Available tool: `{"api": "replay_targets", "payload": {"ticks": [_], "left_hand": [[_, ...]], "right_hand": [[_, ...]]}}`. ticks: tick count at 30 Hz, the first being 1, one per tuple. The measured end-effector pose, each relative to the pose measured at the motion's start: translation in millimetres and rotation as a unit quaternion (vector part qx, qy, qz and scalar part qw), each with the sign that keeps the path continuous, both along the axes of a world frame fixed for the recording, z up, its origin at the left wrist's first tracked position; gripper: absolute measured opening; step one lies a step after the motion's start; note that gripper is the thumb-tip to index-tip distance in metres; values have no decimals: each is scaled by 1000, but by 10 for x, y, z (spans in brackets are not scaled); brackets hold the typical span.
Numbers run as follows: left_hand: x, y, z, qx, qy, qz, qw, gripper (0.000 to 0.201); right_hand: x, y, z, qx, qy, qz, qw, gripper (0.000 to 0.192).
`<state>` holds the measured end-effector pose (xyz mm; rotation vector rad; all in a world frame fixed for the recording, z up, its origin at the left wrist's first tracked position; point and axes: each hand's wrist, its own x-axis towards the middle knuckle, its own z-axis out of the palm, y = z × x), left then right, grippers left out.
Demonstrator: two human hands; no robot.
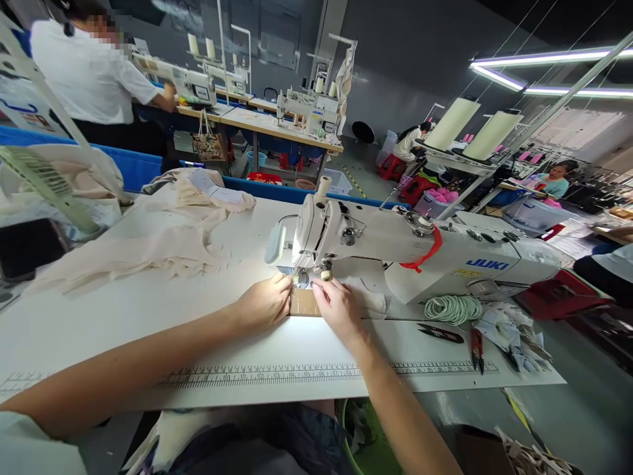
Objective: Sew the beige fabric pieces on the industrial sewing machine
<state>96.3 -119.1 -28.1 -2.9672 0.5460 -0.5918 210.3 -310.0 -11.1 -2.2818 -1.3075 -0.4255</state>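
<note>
A white JUKI sewing machine stands across the table, its lamp lighting the needle area. Beneath the presser foot lies a small pale piece of fabric. Just left of the foot, my left hand is closed, its fingertips pinching the fabric's edge. From the right, my right hand holds the same piece with thumb and fingers drawn together; the fingertips are partly hidden. Between the hands shows a tan plate. More pale cloth lies behind my right hand.
Loose beige fabric, a phone and a green fan occupy the left. Mint cord, thread snips, red-handled snips and scraps lie right. A printed ruler runs along the front. A co-worker sits beyond.
</note>
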Motion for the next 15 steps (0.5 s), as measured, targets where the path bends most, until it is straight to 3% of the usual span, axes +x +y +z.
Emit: {"api": "replay_targets", "payload": {"ticks": [6,15], "left_hand": [[8,-52,97,5,34,15,999,49],[33,-14,94,8,36,32,999,41]], "right_hand": [[214,135,106,-2,108,-48,993,34],[145,106,9,27,114,-45,992,43]]}}
